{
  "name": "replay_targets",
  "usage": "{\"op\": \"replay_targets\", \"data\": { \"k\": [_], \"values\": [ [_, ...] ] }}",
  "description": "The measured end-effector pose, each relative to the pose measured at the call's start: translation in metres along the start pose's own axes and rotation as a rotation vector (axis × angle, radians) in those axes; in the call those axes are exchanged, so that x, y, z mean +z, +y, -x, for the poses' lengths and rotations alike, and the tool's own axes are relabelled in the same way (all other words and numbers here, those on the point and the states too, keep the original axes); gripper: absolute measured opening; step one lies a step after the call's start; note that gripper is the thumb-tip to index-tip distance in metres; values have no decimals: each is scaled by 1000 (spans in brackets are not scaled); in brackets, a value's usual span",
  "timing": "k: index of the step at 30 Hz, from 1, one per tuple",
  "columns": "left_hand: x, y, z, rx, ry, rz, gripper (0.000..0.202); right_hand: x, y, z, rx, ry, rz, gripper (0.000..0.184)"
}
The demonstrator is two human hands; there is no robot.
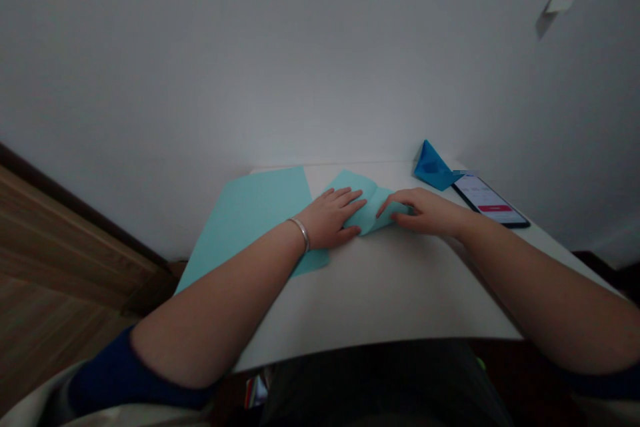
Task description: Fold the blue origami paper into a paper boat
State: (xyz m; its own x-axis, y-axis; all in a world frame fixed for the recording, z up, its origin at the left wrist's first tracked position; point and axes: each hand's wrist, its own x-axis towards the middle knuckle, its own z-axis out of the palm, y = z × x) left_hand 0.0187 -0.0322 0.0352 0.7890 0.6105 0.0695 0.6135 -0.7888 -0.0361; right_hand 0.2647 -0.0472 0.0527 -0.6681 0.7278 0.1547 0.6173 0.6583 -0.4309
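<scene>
A folded piece of light blue paper (pixel 369 211) lies on the white table in front of me, with a crease running down its middle. My left hand (pixel 333 217) rests flat on its left part, fingers spread. On the right part, my right hand (pixel 407 209) touches the paper with a bent index fingertip near the crease. Its thumb stays apart from that finger, and part of the paper shows between them. The other fingers of the right hand are mostly hidden.
A larger light blue sheet (pixel 250 213) lies at the left, partly under my left forearm. Toward the back right stand a folded dark blue paper piece (pixel 433 168) and, beside it, a phone (pixel 490 200) with its screen lit. The table (pixel 380 300) meets a wall (pixel 320 60).
</scene>
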Motion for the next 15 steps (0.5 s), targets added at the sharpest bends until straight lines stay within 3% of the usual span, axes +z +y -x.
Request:
{"op": "replay_targets", "data": {
  "k": [8, 15],
  "values": [
    [1, 0, -1, -36, -72, -8, 63, 6, 1, -4, 200, 115, 27, 26],
    [3, 1, -2, -60, -124, -3, 61, 5, 1, -5, 246, 125, 68, 28]
  ]
}}
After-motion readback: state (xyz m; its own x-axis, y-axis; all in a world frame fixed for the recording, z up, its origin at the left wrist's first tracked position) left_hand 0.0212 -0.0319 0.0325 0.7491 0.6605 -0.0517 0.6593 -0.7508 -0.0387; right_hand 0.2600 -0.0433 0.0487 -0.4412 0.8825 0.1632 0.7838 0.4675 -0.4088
